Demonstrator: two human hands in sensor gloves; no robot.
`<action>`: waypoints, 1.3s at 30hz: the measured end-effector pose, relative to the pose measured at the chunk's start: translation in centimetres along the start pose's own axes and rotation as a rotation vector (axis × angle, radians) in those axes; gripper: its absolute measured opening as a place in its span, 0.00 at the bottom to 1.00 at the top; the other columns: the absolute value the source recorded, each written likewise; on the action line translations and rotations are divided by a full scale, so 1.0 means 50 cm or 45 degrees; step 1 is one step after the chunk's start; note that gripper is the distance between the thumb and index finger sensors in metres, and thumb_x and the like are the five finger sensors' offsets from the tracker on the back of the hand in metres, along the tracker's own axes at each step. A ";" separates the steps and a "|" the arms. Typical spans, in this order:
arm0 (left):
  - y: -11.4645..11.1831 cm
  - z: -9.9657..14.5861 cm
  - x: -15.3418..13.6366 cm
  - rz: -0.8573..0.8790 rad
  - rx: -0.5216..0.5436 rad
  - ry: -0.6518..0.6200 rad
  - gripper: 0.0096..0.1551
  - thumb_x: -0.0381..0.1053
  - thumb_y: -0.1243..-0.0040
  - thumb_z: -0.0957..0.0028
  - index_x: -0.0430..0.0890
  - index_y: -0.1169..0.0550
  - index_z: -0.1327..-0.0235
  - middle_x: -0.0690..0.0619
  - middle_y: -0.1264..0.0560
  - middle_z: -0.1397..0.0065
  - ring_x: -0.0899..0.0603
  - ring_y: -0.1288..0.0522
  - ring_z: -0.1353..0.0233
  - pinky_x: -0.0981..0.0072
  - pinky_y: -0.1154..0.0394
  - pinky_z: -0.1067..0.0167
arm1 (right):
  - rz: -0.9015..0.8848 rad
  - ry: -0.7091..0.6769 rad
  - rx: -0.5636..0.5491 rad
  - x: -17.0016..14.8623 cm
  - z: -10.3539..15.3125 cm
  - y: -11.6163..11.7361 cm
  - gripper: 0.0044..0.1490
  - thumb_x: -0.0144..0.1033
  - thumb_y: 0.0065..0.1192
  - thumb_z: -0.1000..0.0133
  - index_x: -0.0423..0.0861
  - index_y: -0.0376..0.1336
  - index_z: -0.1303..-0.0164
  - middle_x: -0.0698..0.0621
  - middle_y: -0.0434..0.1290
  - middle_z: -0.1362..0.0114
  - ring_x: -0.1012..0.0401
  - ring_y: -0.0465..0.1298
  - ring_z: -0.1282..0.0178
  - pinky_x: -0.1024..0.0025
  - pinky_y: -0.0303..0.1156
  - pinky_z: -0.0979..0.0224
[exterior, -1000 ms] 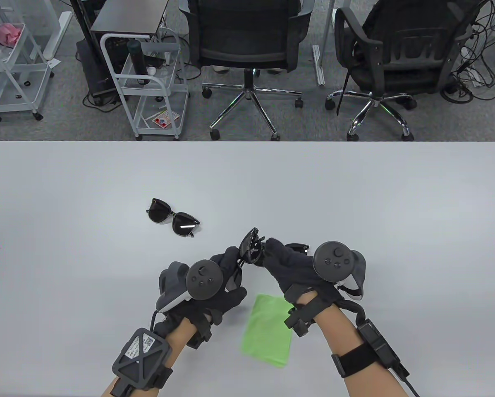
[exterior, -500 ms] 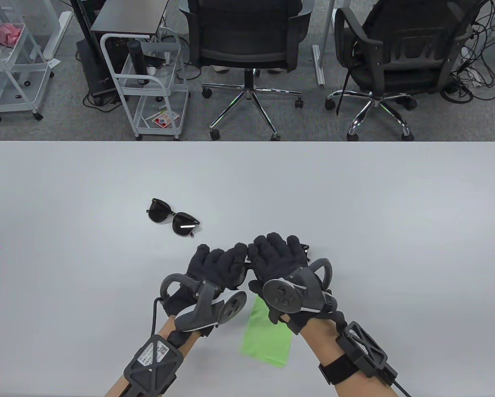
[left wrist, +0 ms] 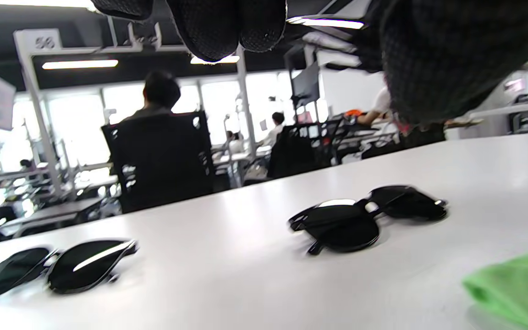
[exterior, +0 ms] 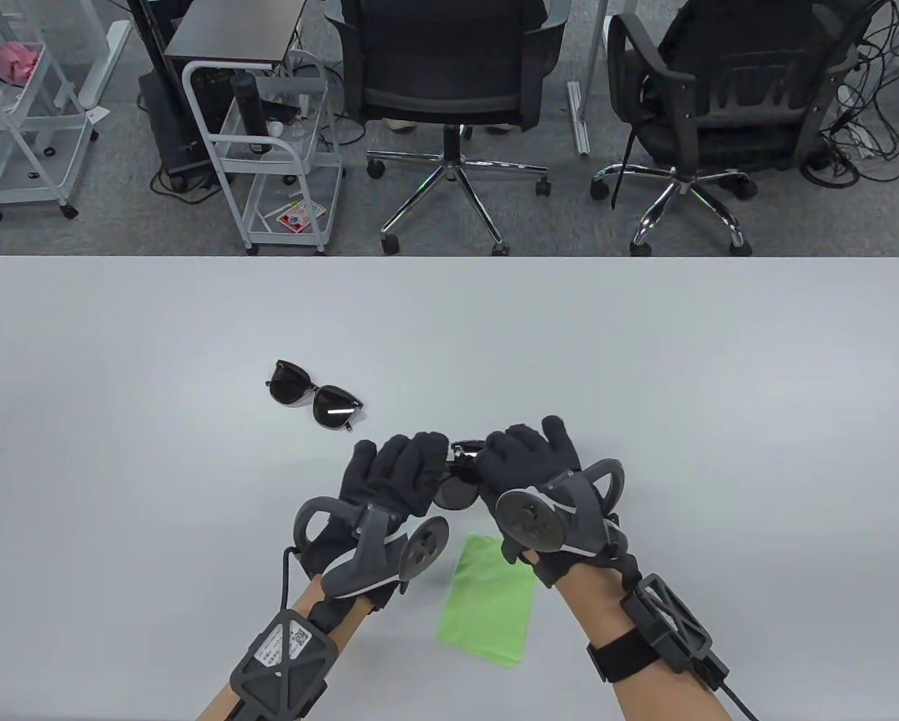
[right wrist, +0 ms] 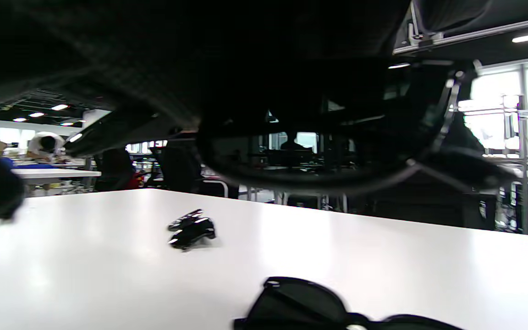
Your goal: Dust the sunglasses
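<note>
Held sunglasses (exterior: 455,490): dark pair, up off the table (exterior: 719,375) between the two hands, near the front edge, one lens showing in the gap. Right hand (exterior: 528,469) carries them. Right wrist view has the frame close under the palm, lens see-through; the fingers look curled over the frame, but the exact grip is hidden. Left hand (exterior: 396,473) just beside, fingers side by side and gently bent. Left wrist view shows its fingertips (left wrist: 218,27) hanging free with nothing in them; cannot tell whether it touches the frame. Green cloth (exterior: 488,608) lies flat on the table below the hands, in neither hand, so no wiping is under way. Progress, judged: a pair is in hand, the cloth must be picked up before dusting, and nothing shows which pairs are done. Second pair (exterior: 315,394) rests folded, lenses up, to the left and farther out. Third pair (left wrist: 365,217) lies flat on the table, seen in the left wrist view, masked by the right hand from above. Beyond the table: office chairs (exterior: 445,67) and a wire cart (exterior: 269,150), well apart. Nothing blocks the cloth.
</note>
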State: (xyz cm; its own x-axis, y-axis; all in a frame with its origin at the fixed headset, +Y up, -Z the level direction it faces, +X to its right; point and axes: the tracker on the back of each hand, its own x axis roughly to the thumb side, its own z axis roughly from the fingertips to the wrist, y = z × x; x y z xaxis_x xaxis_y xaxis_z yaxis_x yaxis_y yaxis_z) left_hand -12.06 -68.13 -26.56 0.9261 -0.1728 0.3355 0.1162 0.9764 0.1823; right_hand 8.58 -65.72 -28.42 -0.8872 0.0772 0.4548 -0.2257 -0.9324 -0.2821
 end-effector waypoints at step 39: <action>-0.100 -0.020 -0.190 0.187 -0.352 0.424 0.57 0.68 0.38 0.60 0.54 0.51 0.23 0.56 0.44 0.16 0.39 0.43 0.15 0.37 0.44 0.24 | -0.391 0.470 0.519 -0.259 0.045 0.047 0.48 0.54 0.60 0.45 0.40 0.52 0.20 0.35 0.53 0.16 0.33 0.51 0.20 0.27 0.45 0.31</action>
State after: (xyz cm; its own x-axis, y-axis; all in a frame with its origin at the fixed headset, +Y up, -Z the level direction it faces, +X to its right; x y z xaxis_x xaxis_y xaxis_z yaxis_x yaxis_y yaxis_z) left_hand -21.09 -71.25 -31.62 0.9996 -0.0230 0.0152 0.0246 0.9932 -0.1134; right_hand 20.45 -69.70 -33.07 -0.9033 0.4113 0.1221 -0.3849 -0.9026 0.1929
